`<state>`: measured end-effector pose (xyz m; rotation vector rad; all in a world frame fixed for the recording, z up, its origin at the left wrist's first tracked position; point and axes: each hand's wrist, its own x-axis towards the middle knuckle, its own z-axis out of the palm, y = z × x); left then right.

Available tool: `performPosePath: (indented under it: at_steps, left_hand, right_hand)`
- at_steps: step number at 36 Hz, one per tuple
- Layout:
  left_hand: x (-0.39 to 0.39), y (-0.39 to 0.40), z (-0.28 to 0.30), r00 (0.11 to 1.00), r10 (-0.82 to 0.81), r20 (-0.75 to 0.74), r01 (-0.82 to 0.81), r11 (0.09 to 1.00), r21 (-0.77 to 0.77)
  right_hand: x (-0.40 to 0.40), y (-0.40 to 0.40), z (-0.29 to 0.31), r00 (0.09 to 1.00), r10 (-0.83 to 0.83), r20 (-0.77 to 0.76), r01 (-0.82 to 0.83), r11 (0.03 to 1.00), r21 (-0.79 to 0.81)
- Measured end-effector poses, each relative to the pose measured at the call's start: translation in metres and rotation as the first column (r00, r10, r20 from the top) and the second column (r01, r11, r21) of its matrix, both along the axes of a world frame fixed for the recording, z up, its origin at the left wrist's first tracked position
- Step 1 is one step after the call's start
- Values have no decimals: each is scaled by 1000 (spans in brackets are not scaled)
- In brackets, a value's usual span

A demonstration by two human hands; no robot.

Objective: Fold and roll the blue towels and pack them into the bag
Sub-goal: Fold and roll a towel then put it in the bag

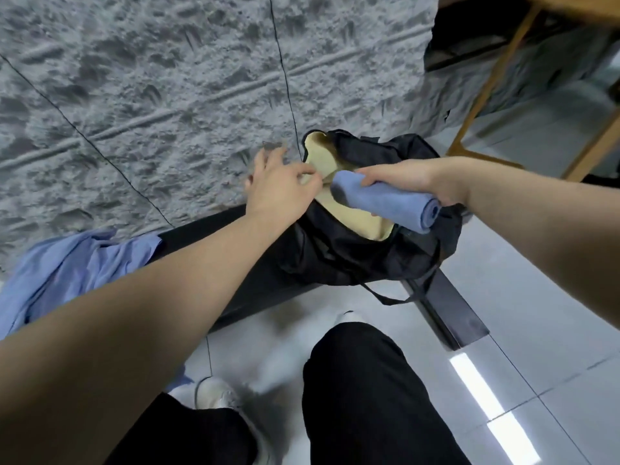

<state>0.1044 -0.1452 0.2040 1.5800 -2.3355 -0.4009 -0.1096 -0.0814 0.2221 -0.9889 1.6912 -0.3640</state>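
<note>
Grey, coarse-textured surface [151, 95] carries loose blue towels [67, 266], crumpled, soft. Black bag [352, 256], limp fabric, tan lining, sags at the edge. Left hand [278, 193] pinches the bag's rim open; right hand [406, 179] grasps the rolled towel [385, 206] over the mouth. Risks: roll unwinds if grip slackens; rim collapses; bag slides off.

Indoor room, type unclear: glossy grey floor tiles [523, 330], grey textured mat [151, 95] on black platform [268, 283], wooden furniture legs [493, 72].

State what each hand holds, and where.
Right hand grips the rolled blue towel along its top. Left hand pinches the bag opening's edge.
</note>
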Motion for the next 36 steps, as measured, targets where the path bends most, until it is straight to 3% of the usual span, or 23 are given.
performPosePath:
  at_steps: [5, 10, 15, 18, 23, 27, 29, 32, 36]
  left_hand:
    - [-9, -13, -9, 993, 68, 100, -79, 991, 106]
    - [4, -20, -29, 996, -1, -91, 19, 981, 195]
    - [14, -12, -34, 954, 25, -300, 49, 971, 235]
    - [20, -9, -34, 916, 56, -398, 63, 958, 280]
    - [25, -9, -31, 894, 76, -441, 70, 949, 306]
    - [24, -11, -32, 864, 103, -493, 76, 941, 329]
    - [24, -12, -33, 831, 118, -543, 83, 940, 332]
    - [27, -10, -35, 795, 124, -594, 81, 948, 307]
    - [30, -8, -35, 816, 119, -565, 40, 964, 262]
  right_hand:
    - [15, -26, -5, 976, 179, -123, -172, 983, 62]
    - [43, -57, -17, 925, 355, -139, -340, 933, 121]
    - [69, -82, -40, 898, 417, -140, -403, 908, 118]
    - [80, -91, -55, 929, 349, -126, -340, 936, 85]
    - [85, -101, -74, 991, 106, 84, -103, 994, -44]
    - [91, -103, -88, 912, -76, 402, 129, 986, -105]
    - [99, -107, -94, 884, -136, 447, 190, 979, -78]
    - [109, -113, -111, 893, -234, 384, 292, 951, -101]
    - [116, -106, -118, 958, -246, 145, 274, 935, -226]
